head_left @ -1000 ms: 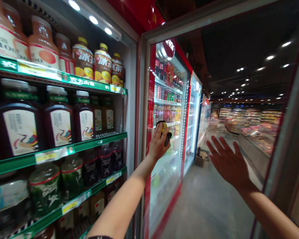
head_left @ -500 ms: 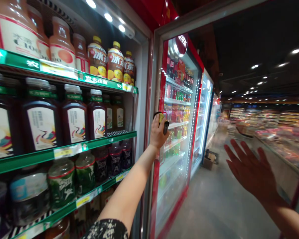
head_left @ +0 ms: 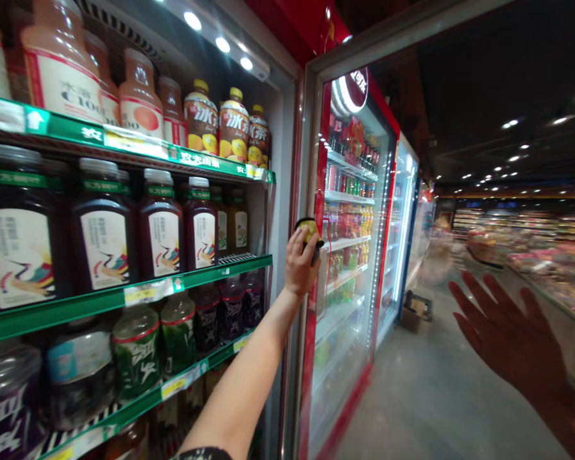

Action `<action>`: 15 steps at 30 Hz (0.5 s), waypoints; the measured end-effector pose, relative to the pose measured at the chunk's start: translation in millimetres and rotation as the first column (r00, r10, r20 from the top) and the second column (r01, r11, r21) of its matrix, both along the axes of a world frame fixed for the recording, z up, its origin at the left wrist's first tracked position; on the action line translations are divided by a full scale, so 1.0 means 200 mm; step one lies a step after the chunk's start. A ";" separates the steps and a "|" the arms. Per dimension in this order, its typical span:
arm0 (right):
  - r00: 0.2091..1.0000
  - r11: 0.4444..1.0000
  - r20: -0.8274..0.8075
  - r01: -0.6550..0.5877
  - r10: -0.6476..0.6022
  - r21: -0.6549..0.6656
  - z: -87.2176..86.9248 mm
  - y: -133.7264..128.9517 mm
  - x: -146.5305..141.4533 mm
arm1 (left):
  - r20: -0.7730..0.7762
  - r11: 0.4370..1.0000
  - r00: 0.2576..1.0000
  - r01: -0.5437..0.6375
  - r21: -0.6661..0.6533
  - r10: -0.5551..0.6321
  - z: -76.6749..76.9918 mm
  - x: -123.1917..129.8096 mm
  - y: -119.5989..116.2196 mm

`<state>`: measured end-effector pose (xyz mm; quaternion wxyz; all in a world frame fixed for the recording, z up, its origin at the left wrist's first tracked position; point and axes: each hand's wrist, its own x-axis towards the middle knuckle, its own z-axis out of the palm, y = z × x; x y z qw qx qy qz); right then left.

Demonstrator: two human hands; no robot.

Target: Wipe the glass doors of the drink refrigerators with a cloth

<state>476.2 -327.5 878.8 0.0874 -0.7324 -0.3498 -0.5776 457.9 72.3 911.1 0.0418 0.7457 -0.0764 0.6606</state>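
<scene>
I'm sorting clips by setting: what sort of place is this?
Probably a supermarket: dark bottles with white labels on green-edged shelves, a red-framed, glass-fronted drinks cooler beyond, and blurred, stocked shelves far off.

The cooler's top shelf [head_left: 196, 158], edged in green, carries peach-coloured bottles [head_left: 62, 80] on the left, and I see yellow-capped tea bottles [head_left: 234, 131] standing upright beside them towards the right end. On the middle shelf [head_left: 232, 268] below it, dark bottles with white labels [head_left: 104, 236] stand in a row. The lower shelf [head_left: 172, 386] holds a purple-labelled bottle [head_left: 9, 406], one with a blue-and-white label [head_left: 79, 364], a pair of green-labelled bottles [head_left: 137, 351] and, farther right, some dark-labelled ones [head_left: 232, 310].
</scene>
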 end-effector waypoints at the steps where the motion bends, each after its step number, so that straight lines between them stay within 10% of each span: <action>1: 1.000 1.000 -0.002 -0.005 0.005 0.004 0.00 0.00 0.00 | 0.019 0.999 1.000 -0.018 -0.031 0.019 0.04 0.02 0.00; 10: 1.000 1.000 0.021 0.023 -0.023 0.004 0.00 -0.01 0.02 | -0.040 0.983 0.996 -0.082 -0.166 0.076 -0.25 0.08 -0.03; 15: 0.999 0.999 0.013 0.036 -0.036 0.009 0.00 -0.01 0.02 | -0.040 0.990 0.997 -0.074 -0.118 0.070 -0.05 0.12 0.02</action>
